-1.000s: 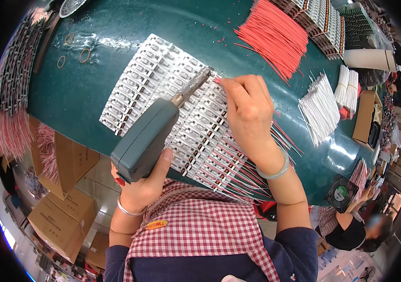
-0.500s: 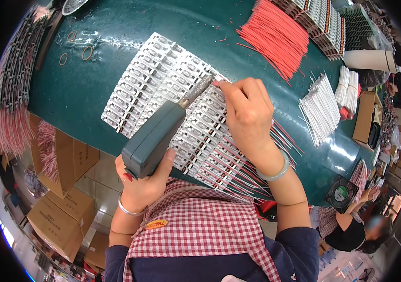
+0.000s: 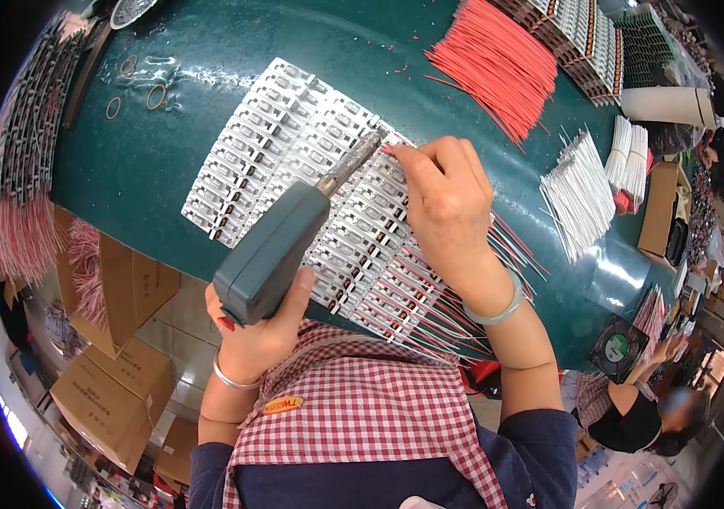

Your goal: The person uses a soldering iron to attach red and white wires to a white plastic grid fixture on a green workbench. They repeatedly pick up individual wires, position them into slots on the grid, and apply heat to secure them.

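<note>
My left hand [image 3: 264, 339] is wrapped round the handle of a dark green soldering gun [image 3: 270, 254]. The gun's metal barrel [image 3: 352, 164] slants up and to the right, its tip by the top edge of a panel of small white circuit boards [image 3: 251, 140]. Close to that tip, the thumb and forefinger of my right hand [image 3: 455, 199] pinch a thin red wire [image 3: 388, 150] against the panel; my palm hides most of its length. Along the panel's lower right side, red, white and dark wires [image 3: 430, 310] stick out from the boards.
Loose red wires [image 3: 497, 72] and white wires [image 3: 578, 199] lie in piles at the right. Wired boards [image 3: 35, 127] are stacked on the far left, panels [image 3: 587, 42] at the upper right. A small fan [image 3: 616, 349] stands at the right table edge; beyond it sits another person [image 3: 633, 416].
The soldering gun has shifted slightly left, and its tip has drawn back a little from the wire. My right hand keeps nearly the same place.
</note>
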A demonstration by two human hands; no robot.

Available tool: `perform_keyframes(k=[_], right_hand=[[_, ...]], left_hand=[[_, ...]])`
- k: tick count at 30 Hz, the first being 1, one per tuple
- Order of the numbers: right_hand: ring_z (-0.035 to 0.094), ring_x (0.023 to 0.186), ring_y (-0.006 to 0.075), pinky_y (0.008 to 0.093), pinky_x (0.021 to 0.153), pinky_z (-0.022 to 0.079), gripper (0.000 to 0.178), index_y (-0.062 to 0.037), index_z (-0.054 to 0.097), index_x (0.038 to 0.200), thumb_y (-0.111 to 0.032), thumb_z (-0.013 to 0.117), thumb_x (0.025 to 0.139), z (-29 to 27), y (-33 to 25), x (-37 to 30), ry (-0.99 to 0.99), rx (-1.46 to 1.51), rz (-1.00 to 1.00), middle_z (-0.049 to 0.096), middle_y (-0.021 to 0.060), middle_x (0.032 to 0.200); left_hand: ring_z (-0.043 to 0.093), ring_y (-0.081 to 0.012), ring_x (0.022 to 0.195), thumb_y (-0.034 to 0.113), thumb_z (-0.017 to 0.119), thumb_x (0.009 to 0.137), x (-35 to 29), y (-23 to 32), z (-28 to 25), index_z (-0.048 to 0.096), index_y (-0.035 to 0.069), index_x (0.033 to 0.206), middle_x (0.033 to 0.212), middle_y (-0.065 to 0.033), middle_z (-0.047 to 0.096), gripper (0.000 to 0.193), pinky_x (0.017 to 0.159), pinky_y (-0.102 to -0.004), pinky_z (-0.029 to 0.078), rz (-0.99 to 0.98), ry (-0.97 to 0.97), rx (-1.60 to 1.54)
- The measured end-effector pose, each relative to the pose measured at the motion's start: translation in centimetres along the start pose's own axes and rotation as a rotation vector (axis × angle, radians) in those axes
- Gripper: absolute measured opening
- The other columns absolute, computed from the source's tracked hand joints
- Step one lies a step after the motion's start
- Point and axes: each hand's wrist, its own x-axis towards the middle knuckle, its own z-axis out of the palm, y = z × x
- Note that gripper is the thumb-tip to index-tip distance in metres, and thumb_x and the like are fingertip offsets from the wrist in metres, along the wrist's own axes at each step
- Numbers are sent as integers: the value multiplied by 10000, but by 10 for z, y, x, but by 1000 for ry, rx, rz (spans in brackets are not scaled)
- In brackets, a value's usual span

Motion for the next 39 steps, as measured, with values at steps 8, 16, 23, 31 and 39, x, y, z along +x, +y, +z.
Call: perform_keyframes(k=[8,16,23,31,39], right_hand=[[557,793,258,376,657,491,222,6,738,962,70,689,756,1,-1,0,3,6,5,569,94,844],[551,779,251,374,645,486,178,-4,736,931,51,704,764,1,-1,1,15,0,2,563,88,835],[558,767,252,378,643,484,180,-15,736,927,52,724,761,1,-2,1,18,0,9,571,84,829],[555,784,255,379,642,489,130,-1,726,900,39,718,777,2,-2,1,14,2,15,563,91,837],[564,799,268,384,651,495,146,-2,707,906,40,716,767,2,-3,1,31,19,20,564,98,845]], left_hand=[[674,-184,644,67,817,803,-3,5,-1,746,9,970,811,-67,725,190,615,-298,519,-116,32,-94],[656,-154,637,38,816,795,3,4,3,742,-11,980,803,-63,728,204,619,-283,510,-50,21,-131],[648,-134,663,40,819,799,2,2,0,740,-16,985,830,-58,732,209,629,-281,511,-20,-5,-61],[680,-141,735,83,823,834,-4,13,-5,736,-21,1039,877,-74,746,245,685,-278,543,-298,85,-244],[685,-154,732,86,822,831,2,13,-1,740,-13,1041,875,-77,747,247,681,-290,543,-270,42,-201]])
